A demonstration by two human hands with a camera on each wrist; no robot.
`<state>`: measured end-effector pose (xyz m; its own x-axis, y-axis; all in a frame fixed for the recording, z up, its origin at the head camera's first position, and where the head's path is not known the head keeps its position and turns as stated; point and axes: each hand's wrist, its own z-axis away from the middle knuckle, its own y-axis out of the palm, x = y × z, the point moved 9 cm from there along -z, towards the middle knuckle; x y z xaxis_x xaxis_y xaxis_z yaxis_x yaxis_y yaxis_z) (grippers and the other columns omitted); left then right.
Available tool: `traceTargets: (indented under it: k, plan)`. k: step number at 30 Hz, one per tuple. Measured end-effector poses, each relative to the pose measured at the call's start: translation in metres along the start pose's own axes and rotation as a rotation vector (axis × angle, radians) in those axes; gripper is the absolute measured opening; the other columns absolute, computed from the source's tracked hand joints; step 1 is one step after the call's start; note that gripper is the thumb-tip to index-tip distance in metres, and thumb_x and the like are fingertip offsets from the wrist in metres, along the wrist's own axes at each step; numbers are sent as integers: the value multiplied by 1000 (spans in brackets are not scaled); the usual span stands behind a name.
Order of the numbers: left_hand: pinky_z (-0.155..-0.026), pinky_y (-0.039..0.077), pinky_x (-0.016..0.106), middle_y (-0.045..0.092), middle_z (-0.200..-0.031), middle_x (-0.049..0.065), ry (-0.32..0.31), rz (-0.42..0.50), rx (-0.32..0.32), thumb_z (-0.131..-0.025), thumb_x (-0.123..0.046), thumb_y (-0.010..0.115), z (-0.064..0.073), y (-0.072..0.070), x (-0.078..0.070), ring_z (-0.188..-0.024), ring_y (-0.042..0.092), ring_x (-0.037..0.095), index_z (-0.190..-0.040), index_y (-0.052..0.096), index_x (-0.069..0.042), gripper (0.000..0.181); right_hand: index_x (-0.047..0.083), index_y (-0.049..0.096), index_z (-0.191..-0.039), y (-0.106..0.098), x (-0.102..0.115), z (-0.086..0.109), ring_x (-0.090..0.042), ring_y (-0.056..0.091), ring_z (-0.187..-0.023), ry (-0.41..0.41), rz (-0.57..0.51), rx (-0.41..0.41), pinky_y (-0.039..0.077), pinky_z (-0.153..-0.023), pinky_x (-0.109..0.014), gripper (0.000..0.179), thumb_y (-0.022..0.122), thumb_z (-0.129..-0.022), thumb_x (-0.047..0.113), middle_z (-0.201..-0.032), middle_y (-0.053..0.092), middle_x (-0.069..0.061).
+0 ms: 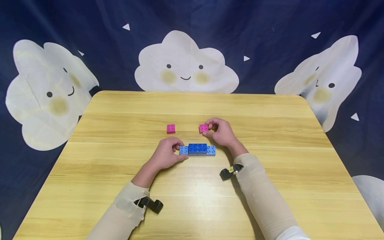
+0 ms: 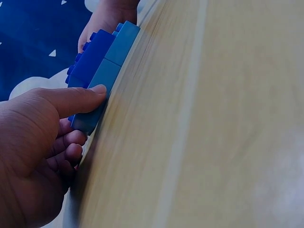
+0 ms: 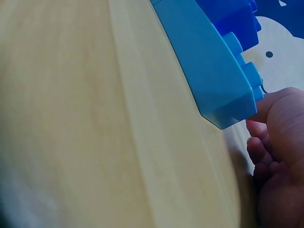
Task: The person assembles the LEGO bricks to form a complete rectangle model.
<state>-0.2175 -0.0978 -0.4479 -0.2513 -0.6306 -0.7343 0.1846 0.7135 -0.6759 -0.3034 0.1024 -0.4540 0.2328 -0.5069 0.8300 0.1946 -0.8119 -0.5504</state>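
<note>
A dark blue brick (image 1: 197,148) sits on top of two light blue bricks (image 1: 211,150) laid end to end, whose studs show on either side of it. My left hand (image 1: 164,154) pinches the left end of this stack, thumb on the near side (image 2: 97,92). Farther back on the table, my right hand (image 1: 221,132) pinches a square pink brick (image 1: 203,128) from its right side. In the right wrist view the light blue end (image 3: 209,71) hides that pink brick. Another pink brick (image 1: 171,128) stands to the left, beyond my left hand.
Everything lies on a wooden table (image 1: 270,133) with rounded far corners. Behind it hangs a dark blue curtain (image 1: 258,26) with white smiling clouds. A black wrist camera (image 1: 156,206) juts from the left sleeve, and another camera (image 1: 225,174) from the right.
</note>
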Motion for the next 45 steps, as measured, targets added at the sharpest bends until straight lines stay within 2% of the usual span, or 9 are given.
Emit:
traceTargets:
  k: [12,45]
  plan:
    - [-65,43,34,56,-81,0,-2,12,0,-72,-23,92,0,0,0,-72,49,19,-96,69,-7,37,4,68,-105,-2,0,1,-24,56,-83,15,-54,2,46,-77,-35,29,84,-80,5,-89,62,-8]
    - [-67,44,34,57,-82,0,-6,3,9,-73,-24,91,1,1,1,-74,49,19,-98,69,-6,37,3,68,-108,-14,13,19,-24,58,-86,-1,-70,-50,49,-81,-37,33,84,-80,4,-92,64,-7]
